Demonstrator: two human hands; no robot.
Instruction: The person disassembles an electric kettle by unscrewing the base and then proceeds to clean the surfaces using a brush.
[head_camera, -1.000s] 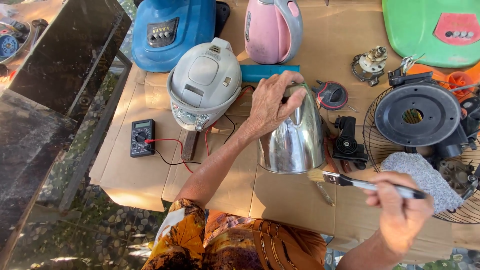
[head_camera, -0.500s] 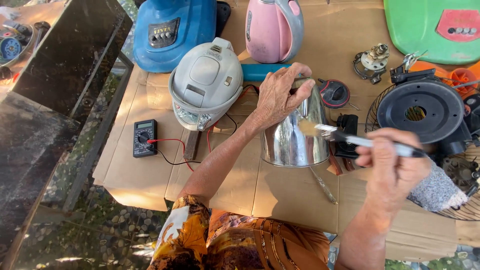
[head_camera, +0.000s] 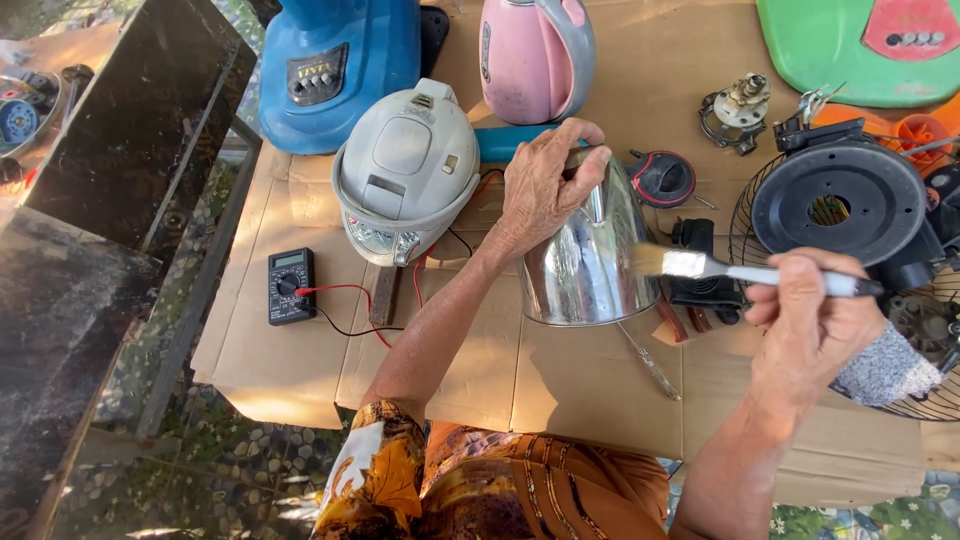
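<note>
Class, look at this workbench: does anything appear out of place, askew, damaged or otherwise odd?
The fan guard at the right edge lies flat, taken off its fan, with loose parts around it. The left hand steadies a steel kettle; the right hand holds a paintbrush.

1. A shiny steel kettle body (head_camera: 585, 262) is stood on the cardboard, gripped at its narrower upper end, its polished wall mirroring the surroundings.
2. A paintbrush (head_camera: 745, 272) with pale bristles, metal ferrule and white handle is held level, bristles touching the kettle's side.

Right hand (head_camera: 812, 330) brought brush (head_camera: 690, 264) against kettle (head_camera: 588, 258).
</note>
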